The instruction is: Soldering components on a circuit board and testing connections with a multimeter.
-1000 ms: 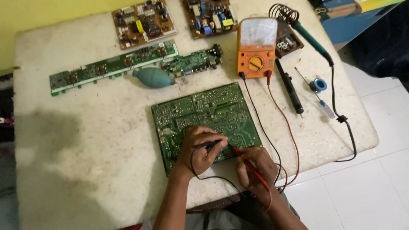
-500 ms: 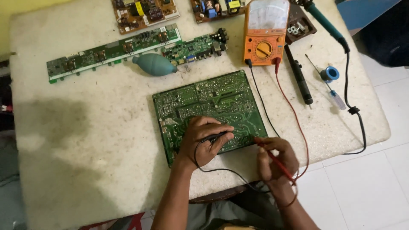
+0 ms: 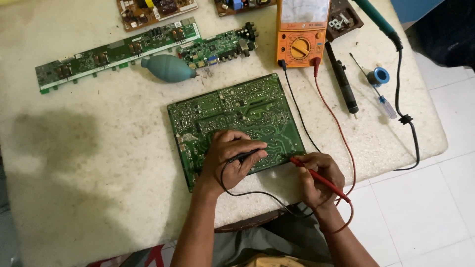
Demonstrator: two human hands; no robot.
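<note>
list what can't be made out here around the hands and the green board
Head view only:
- Black probe tip: hidden under the left hand fingers.
- Red probe tip's exact contact on the green board: too small.
- Orange multimeter dial setting: too small; its display is cut off by the top edge.
- Brown boards: cut off by the top edge.

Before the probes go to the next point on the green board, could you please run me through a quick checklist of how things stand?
1. Black probe in the left hand, tip on the green circuit board: ok.
2. Red probe in the right hand, tip at the board's lower right edge: ok.
3. Both leads plugged into the orange multimeter: ok.
4. Meter reading: cannot tell, the display is cut off at the top.
5. Leads free of the soldering iron cord: ok.
6. Board lying flat on the table: ok.
</note>
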